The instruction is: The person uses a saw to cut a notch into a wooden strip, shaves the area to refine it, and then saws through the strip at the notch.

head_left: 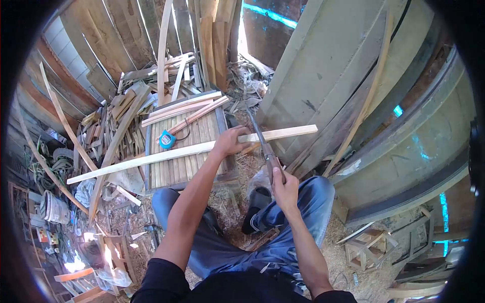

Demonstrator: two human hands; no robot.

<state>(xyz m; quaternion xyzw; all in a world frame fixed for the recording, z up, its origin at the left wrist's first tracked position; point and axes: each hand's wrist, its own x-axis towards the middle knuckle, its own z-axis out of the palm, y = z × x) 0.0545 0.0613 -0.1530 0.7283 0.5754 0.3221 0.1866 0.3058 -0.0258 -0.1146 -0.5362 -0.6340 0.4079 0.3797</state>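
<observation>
A long pale wooden strip (182, 151) lies slantwise across a slatted wooden panel (166, 172), its right end reaching past the panel. My left hand (231, 141) is closed over the strip, right of its middle. In my right hand (285, 190) is the brown handle of what looks like a handsaw (256, 126), fingers wrapped round it. Its narrow dark blade points away from me and crosses the strip just right of my left hand; I cannot make out the teeth. Beyond the strip, a blue tape measure (166, 139) rests on the panel beside several shorter strips (184, 109).
A heap of wood offcuts (121, 111) fills the back left. Large curved wooden panels (404, 166) lean on the right. A small wooden frame (370, 247) stands on the sawdust-covered floor at lower right. Long thin boards (65, 118) lean at the left.
</observation>
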